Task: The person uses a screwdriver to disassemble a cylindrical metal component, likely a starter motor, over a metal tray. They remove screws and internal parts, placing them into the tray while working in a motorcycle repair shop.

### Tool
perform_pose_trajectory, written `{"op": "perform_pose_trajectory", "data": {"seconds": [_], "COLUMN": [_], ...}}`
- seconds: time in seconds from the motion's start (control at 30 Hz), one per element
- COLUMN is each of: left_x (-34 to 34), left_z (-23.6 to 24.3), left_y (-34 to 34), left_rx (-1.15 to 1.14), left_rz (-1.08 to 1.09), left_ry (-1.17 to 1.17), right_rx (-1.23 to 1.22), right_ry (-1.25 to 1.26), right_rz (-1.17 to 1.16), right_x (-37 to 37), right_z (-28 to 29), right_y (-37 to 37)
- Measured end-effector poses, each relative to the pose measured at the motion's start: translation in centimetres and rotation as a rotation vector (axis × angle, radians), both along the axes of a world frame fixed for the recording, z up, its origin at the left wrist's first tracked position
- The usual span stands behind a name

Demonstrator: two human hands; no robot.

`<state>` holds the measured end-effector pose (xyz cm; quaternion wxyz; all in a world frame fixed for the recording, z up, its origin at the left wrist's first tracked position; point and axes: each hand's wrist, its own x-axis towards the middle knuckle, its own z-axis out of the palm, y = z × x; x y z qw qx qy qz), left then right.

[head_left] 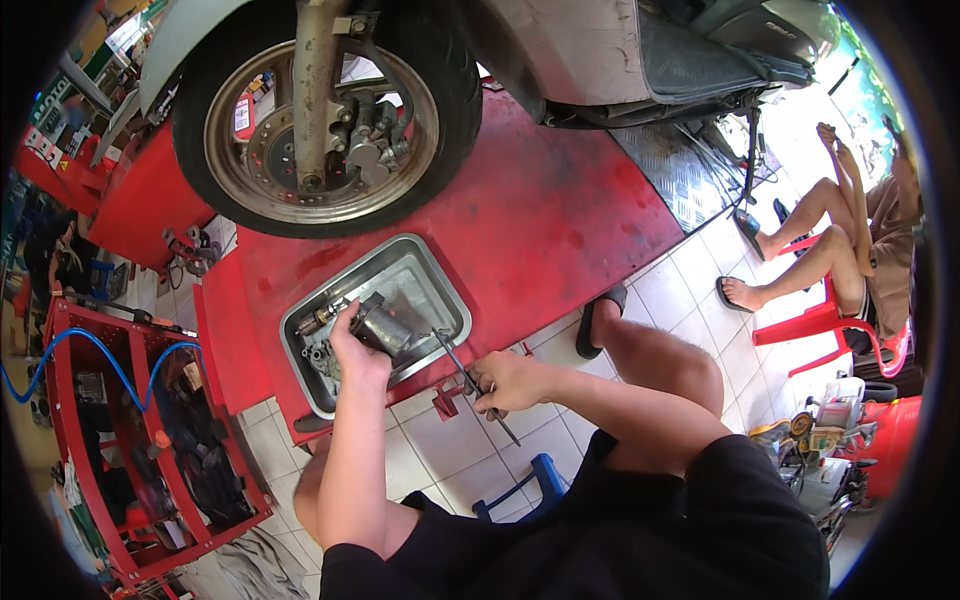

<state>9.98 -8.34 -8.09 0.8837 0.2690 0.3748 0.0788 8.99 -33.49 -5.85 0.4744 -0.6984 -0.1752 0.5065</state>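
My left hand [358,348] is wrapped round a grey cylindrical metal part [388,328], held over a shallow steel tray [458,292]. A long thin dark rod-like tool [461,366] runs through the closed fingers of my right hand [503,384]. Its upper end comes close to the metal part; I cannot tell whether they touch. The tool's other end points down toward the floor. Inside the tray, left of my left hand, lie several small metal parts [322,357], partly hidden by that hand.
The tray rests on a red lift platform [560,215] under a scooter's front wheel [440,170]. A red tool cart [125,440] with a blue hose stands at left. A blue stool [548,475] is below my hands. At right, another person sits on a red chair [810,322].
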Motion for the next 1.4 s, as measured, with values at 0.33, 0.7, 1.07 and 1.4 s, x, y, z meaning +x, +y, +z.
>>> {"op": "perform_pose_trajectory", "data": {"seconds": [0.33, 0.7, 1.07, 1.4], "left_x": [-3.6, -7.8, -8.9, -7.8], "left_z": [2.8, 5.2, 5.9, 5.8], "left_y": [1.3, 3.2, 3.7, 2.9], "left_rx": [0.006, -0.026, -0.151, -0.143], "left_rz": [-0.061, -0.008, 0.079, 0.083], "left_ry": [-0.141, -0.165, -0.138, -0.095], "right_rx": [-0.039, 0.236, 0.149, 0.176], "right_ry": [0.08, 0.099, -0.729, -0.956], "right_rz": [0.042, 0.121, -0.126, -0.112], "right_x": [0.0, 4.2, 3.8, 2.7], "right_z": [1.4, 5.2, 5.2, 2.8], "right_y": [0.1, 1.8, 4.0, 4.8]}}
